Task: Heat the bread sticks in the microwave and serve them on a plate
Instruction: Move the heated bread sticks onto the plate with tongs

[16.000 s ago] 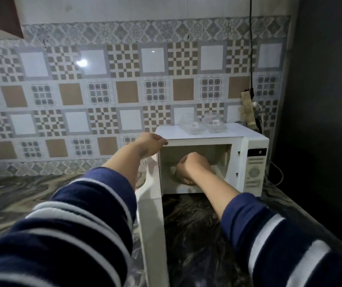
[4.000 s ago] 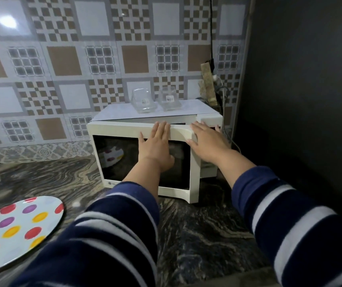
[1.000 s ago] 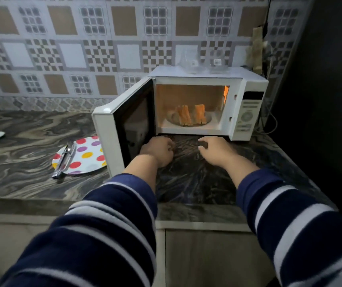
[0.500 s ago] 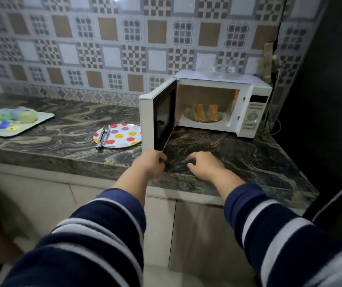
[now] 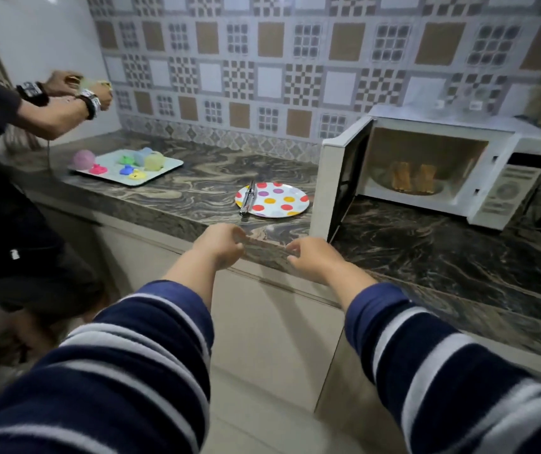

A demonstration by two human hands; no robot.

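Note:
A white microwave (image 5: 505, 165) stands at the back right of the counter with its door (image 5: 338, 188) swung wide to the left. Two golden bread sticks (image 5: 413, 181) lie on the turntable inside. A polka-dot plate (image 5: 279, 201) rests on the counter just left of the door, with metal tongs (image 5: 248, 199) lying across its left rim. My left hand (image 5: 221, 245) and my right hand (image 5: 311, 257) hover at the counter's front edge, fingers loosely curled, holding nothing.
A pale tray (image 5: 164, 172) with several small colourful items sits at the counter's far left. Another person's hands (image 5: 76, 93) work above that corner. The marbled counter (image 5: 442, 257) runs along a tiled wall; cabinet fronts lie below.
The view has backed away from the counter and turned left. Both my hands have drawn back from the counter top to its front edge. Another person has come into view.

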